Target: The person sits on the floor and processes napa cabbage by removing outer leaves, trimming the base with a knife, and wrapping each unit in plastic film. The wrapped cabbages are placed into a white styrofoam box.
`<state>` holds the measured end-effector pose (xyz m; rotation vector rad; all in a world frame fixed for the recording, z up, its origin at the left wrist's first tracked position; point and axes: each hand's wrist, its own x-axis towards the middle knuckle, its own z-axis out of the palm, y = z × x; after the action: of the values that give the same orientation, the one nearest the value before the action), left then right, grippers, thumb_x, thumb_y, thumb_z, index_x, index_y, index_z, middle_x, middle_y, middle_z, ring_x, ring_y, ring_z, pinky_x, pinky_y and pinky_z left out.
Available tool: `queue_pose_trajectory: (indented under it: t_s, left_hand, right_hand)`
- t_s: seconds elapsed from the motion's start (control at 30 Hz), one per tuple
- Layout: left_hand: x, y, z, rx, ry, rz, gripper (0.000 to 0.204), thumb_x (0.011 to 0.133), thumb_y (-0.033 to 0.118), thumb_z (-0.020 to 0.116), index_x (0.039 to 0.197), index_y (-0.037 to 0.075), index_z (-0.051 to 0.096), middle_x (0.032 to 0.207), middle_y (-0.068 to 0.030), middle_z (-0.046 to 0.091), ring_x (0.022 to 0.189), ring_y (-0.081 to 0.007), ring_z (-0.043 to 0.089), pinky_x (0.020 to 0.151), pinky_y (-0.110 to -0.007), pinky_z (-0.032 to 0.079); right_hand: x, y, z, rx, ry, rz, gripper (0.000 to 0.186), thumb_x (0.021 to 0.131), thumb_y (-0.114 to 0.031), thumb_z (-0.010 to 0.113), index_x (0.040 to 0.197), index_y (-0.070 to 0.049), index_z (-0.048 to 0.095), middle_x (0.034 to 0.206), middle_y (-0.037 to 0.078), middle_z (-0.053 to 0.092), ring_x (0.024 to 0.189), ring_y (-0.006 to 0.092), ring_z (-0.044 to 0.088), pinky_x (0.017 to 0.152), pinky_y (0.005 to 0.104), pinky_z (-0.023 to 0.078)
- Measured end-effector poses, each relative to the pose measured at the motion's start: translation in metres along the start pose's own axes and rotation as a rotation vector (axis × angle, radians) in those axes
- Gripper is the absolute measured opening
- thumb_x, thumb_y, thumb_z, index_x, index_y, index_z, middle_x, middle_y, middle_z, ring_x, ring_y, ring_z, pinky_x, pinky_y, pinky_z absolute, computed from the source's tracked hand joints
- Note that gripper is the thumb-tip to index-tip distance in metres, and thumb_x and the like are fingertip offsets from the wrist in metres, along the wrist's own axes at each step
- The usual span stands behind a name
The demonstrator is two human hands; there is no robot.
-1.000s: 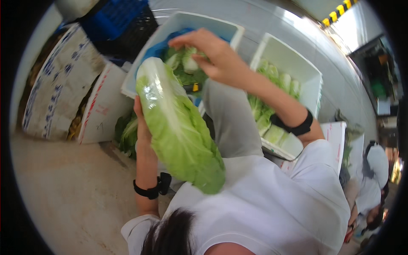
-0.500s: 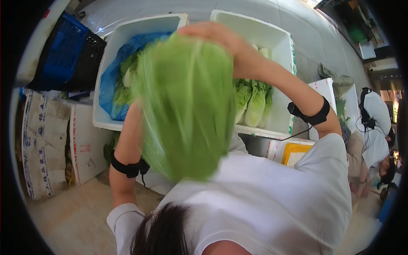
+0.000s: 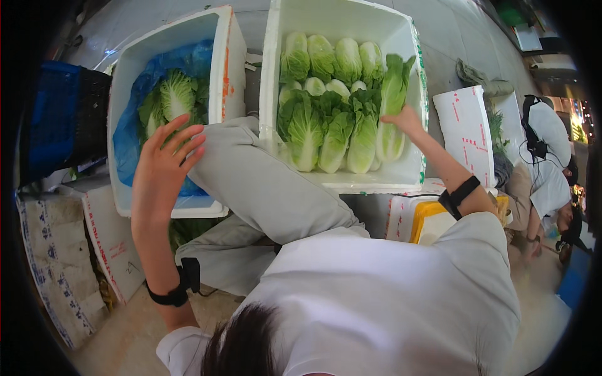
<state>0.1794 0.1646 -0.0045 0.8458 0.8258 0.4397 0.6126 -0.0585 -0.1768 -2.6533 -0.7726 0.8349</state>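
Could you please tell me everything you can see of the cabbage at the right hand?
The cabbage is long and narrow, its leaves green and ruffled at the far end, paling to a smooth, whitish-green near end. It lies lengthwise at the right of the white foam-like box, beside a row of similar cabbages; whether it touches its neighbour is unclear. The right hand grips its middle from the right, thumb across the front.
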Motion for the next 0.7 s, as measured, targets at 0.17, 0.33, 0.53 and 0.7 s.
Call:
queue_pose_trajectory:
  t_s: [0.17, 0.33, 0.53, 0.7]
  left_hand:
    - [-0.009, -0.015, 0.048, -0.096, -0.148, 0.008, 0.048, 0.095, 0.032, 0.043, 0.129, -0.001, 0.041, 0.117, -0.0136, 0.055, 0.106, -0.0211, 0.053, 0.094, -0.034, 0.041]
    - [0.006, -0.047, 0.093, -0.111, -0.170, -0.193, 0.036, 0.094, 0.023, 0.046, 0.121, -0.001, 0.047, 0.109, -0.0144, 0.058, 0.102, -0.0221, 0.056, 0.091, -0.035, 0.042]
    - [0.020, -0.057, 0.106, -0.075, -0.139, -0.248, 0.031, 0.095, 0.019, 0.044, 0.119, 0.000, 0.048, 0.109, -0.0143, 0.058, 0.101, -0.0216, 0.056, 0.091, -0.034, 0.042]
    - [0.025, -0.068, 0.109, -0.068, -0.155, -0.280, 0.029, 0.095, 0.019, 0.044, 0.117, 0.001, 0.049, 0.108, -0.0138, 0.058, 0.101, -0.0209, 0.056, 0.091, -0.033, 0.042]
  right_hand:
    - [0.009, 0.044, 0.029, -0.160, -0.087, 0.140, 0.053, 0.058, -0.035, 0.081, 0.083, 0.007, 0.064, 0.086, 0.023, 0.065, 0.079, 0.0303, 0.065, 0.069, 0.0388, 0.051]
    - [0.014, 0.068, 0.060, -0.217, -0.079, 0.185, 0.048, 0.056, -0.031, 0.082, 0.080, 0.007, 0.064, 0.085, 0.024, 0.065, 0.077, 0.0322, 0.064, 0.068, 0.0390, 0.052]
    - [0.047, 0.104, 0.086, -0.124, -0.145, 0.155, 0.053, 0.054, -0.034, 0.084, 0.079, 0.009, 0.064, 0.085, 0.026, 0.064, 0.079, 0.0329, 0.064, 0.071, 0.0385, 0.051]
    - [0.043, 0.104, 0.082, -0.052, -0.172, 0.150, 0.057, 0.055, -0.037, 0.084, 0.081, 0.009, 0.063, 0.085, 0.025, 0.064, 0.077, 0.0327, 0.064, 0.070, 0.0383, 0.051]
